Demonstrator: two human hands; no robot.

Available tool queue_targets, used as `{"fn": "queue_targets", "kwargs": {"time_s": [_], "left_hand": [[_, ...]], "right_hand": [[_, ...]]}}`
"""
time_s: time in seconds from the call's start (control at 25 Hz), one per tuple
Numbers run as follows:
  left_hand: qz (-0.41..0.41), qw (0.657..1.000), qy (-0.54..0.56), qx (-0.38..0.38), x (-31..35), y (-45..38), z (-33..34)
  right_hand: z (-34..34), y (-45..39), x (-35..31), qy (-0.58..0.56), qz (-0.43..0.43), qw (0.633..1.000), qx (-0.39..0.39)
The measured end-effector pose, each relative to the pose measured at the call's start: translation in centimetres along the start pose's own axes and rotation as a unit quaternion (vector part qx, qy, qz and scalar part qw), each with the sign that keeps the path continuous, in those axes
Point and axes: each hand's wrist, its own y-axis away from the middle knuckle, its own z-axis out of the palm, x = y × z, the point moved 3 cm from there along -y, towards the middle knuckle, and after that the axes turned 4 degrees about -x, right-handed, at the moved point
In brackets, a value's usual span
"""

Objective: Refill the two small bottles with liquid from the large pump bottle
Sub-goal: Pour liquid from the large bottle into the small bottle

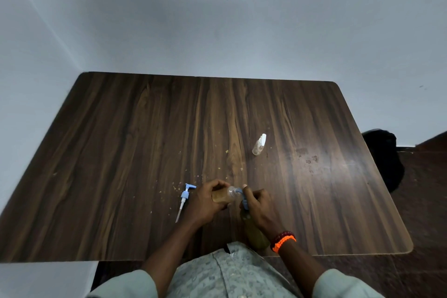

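Note:
My left hand (205, 203) grips a small clear bottle (223, 196), tilted on its side and partly filled with amber liquid. Its mouth meets the blue nozzle of the large pump bottle (255, 233), which stands near the table's front edge with greenish-amber liquid inside. My right hand (257, 208) wraps around that bottle's neck and blue pump head (244, 202), with one finger up on the pump top. The second small bottle (258, 145), clear with a white spray cap, stands alone farther back on the table.
A loose blue and white pump with its dip tube (184, 201) lies left of my left hand. Crumbs and stains dot the dark wooden table (121, 140). A black bag (384, 152) sits on the floor at the right.

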Motion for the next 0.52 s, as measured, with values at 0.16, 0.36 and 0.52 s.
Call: {"fn": "queue_targets", "kwargs": {"time_s": [0.16,0.36,0.52], "left_hand": [[0.000,1.000,0.013,0.010,0.26,-0.01,-0.07],[-0.008,1.000,-0.005,-0.005,-0.36,0.04,0.03],[-0.015,1.000,0.004,-0.013,-0.19,0.11,0.09]], "right_hand": [[0.08,0.23,-0.57,-0.011,-0.020,1.000,-0.021],[0.11,0.52,-0.46,-0.027,-0.048,0.998,-0.012],[0.15,0.88,-0.55,-0.105,-0.036,0.993,-0.024]]}}
